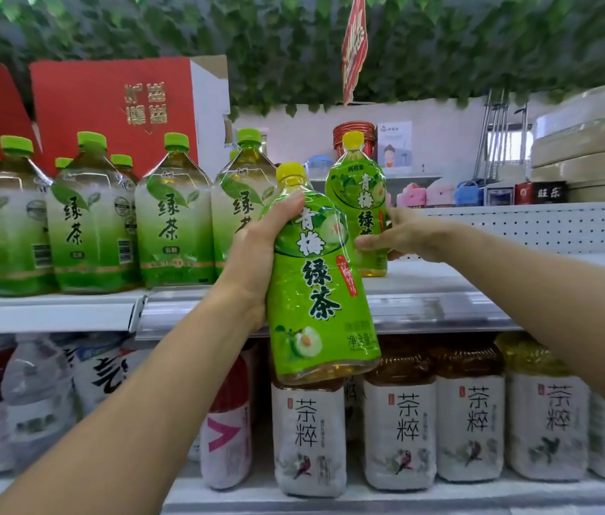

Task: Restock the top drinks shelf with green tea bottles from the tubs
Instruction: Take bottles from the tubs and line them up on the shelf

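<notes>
On the left of the top shelf (70, 304) stands a row of green-capped tea bottles (93, 221), all upright, with red cartons (111, 105) behind them. The left hand (260, 250) grips a yellow-capped green tea bottle (315, 284) around its upper body, held in front of the shelf edge; its long axis is near vertical, cap up and leaning slightly left. To the right, a second yellow-capped bottle (358, 202) stands upright on the shelf, cap up, with the right hand (401, 234) wrapped around its lower part. Below, white-labelled tea bottles (399, 425) fill the lower shelf.
</notes>
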